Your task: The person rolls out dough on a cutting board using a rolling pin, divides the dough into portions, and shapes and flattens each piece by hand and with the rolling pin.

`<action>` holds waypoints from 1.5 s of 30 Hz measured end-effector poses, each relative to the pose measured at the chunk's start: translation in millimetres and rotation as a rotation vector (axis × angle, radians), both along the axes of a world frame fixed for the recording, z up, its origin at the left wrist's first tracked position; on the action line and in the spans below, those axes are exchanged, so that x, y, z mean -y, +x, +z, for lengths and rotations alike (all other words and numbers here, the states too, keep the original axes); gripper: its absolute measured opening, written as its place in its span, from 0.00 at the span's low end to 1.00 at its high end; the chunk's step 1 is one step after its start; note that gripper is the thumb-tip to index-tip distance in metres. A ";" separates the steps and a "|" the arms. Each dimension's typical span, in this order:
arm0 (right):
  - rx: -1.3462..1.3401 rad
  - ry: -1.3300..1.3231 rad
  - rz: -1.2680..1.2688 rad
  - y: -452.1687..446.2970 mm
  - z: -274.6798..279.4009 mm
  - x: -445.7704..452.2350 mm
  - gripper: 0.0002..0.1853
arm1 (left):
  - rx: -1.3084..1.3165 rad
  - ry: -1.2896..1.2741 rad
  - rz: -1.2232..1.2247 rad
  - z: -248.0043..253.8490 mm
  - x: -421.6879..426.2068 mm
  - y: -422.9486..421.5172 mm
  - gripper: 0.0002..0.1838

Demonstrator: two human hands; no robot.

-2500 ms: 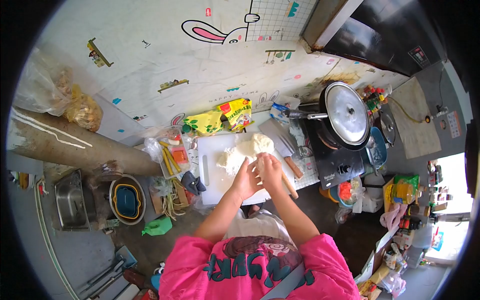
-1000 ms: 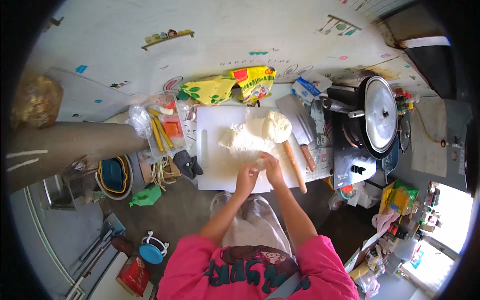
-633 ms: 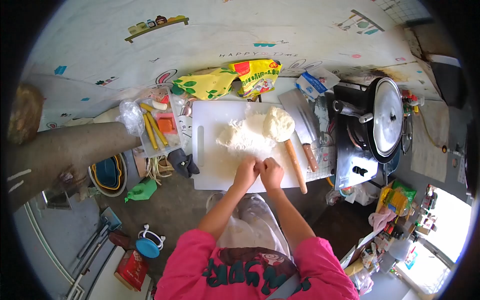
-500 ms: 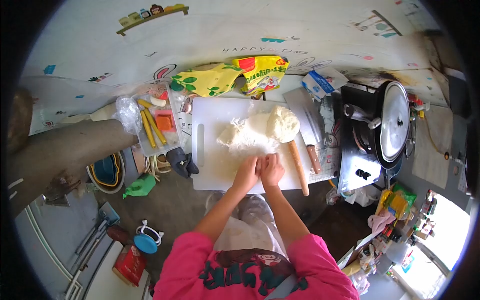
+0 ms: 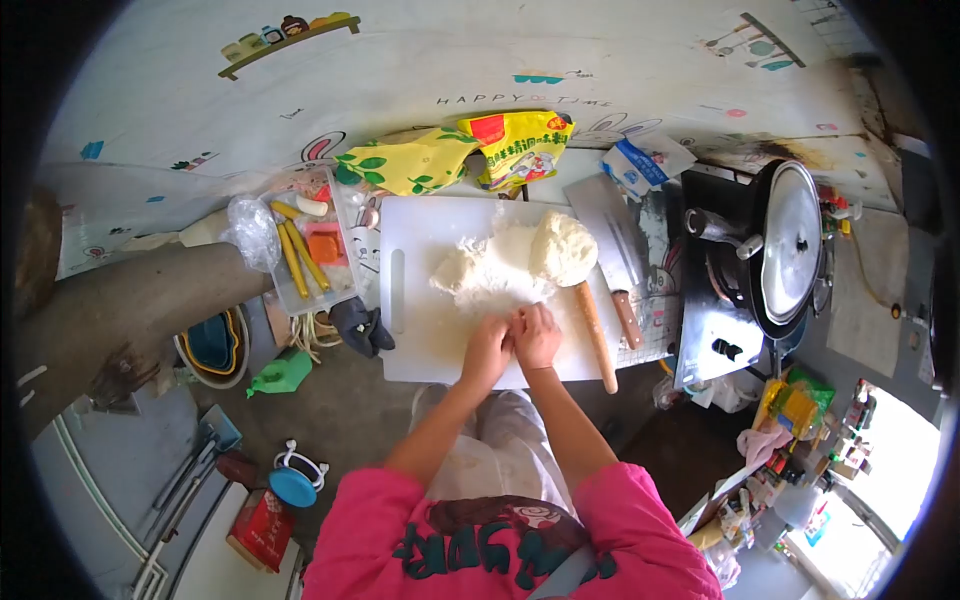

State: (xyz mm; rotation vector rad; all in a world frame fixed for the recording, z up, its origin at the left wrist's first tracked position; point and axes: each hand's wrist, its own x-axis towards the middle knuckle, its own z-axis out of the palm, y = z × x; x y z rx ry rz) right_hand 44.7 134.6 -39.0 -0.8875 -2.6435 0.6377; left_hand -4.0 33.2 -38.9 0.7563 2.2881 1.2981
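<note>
My left hand and my right hand meet over the front part of a white cutting board. Fingers of both are curled together, and whatever they hold is hidden between them. Just beyond them lies a heap of white flour, with a large lump of pale dough at its right. A wooden rolling pin slants from the dough over the board's front right edge. Right of the board rests a cleaver with a brown wooden handle.
Yellow bags stand against the wall behind the board. At the left is a clear plastic tray with yellow sticks, beside a dark cloth. To the right, a lidded pan sits on a black cooktop.
The view has shifted downward and toward the board since the earliest frame. My hands, apart around a small pale piece earlier, have come together and closed, hiding it.
</note>
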 end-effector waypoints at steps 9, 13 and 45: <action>0.138 -0.311 -0.185 -0.2 21.7 -12.7 0.17 | 0.186 -0.009 -0.022 20.3 -9.0 -3.9 0.07; 0.071 -0.066 0.021 1.6 9.7 -6.8 0.15 | 0.043 0.004 -0.109 10.9 -1.4 1.4 0.12; -0.055 0.073 0.081 -7.7 9.5 -15.9 0.09 | 0.036 0.043 0.038 6.6 2.1 19.0 0.09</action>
